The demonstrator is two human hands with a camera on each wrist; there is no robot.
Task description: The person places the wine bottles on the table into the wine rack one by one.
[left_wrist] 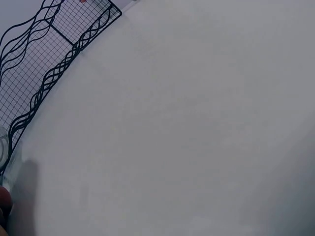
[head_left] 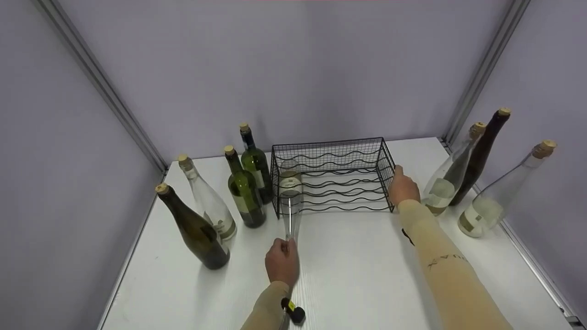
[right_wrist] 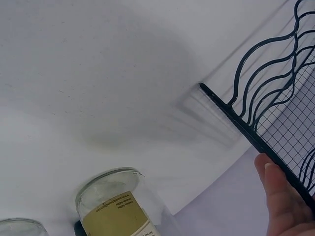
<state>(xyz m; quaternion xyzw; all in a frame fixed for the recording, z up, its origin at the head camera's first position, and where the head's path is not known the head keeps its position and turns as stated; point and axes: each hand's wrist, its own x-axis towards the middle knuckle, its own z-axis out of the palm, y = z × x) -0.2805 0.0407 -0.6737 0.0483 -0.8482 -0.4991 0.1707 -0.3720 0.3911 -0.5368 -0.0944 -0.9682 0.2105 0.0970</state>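
Observation:
A black wire wine rack (head_left: 341, 172) with wavy bars stands by the back wall. One clear glass bottle (head_left: 292, 204) lies in its left end, base toward the wall and neck toward the front. My left hand (head_left: 281, 263) grips that bottle's neck with curled fingers; only a bit of the hand shows at the left wrist view's edge. At the rack's right end, my right hand (head_left: 403, 187) holds the side frame, its fingers (right_wrist: 275, 191) against the dark bar in the right wrist view.
Left of the rack stand two green bottles (head_left: 246, 197), a clear bottle (head_left: 213, 211) and a dark brown bottle (head_left: 195, 233), all corked. On the right are two clear bottles (head_left: 486, 211) and a dark one (head_left: 479, 160), near the white table's (head_left: 348, 275) right edge. Walls enclose the back and sides.

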